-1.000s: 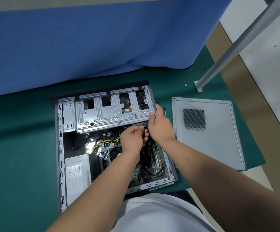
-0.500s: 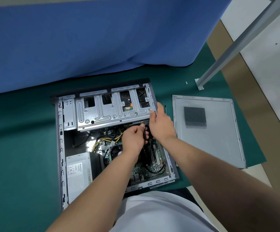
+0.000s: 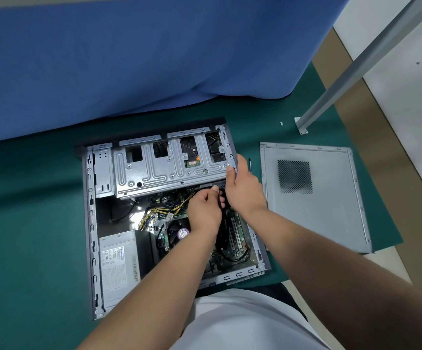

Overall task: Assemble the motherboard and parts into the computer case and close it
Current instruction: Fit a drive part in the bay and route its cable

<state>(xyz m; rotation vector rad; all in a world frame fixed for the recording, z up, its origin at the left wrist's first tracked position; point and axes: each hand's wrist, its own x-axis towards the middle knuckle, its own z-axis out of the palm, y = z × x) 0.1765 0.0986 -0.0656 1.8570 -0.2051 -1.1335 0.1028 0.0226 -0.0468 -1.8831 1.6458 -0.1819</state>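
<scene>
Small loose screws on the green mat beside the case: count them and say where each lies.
2, as far as shows: both screws lie together on the green mat, just left of the metal post's foot. Others may be hidden.

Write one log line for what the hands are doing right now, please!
left hand: pinching black cable | right hand: on drive cage | side panel: off, beside case

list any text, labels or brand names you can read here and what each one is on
Nothing here can be read with certainty.
Power supply label: a blue brand mark and rows of small print, too blurred to read.
CPU cooler round purple sticker: too small to read.
Hard drive board seen through the drive cage: no legible marking.
Side panel: no text shows.
</scene>
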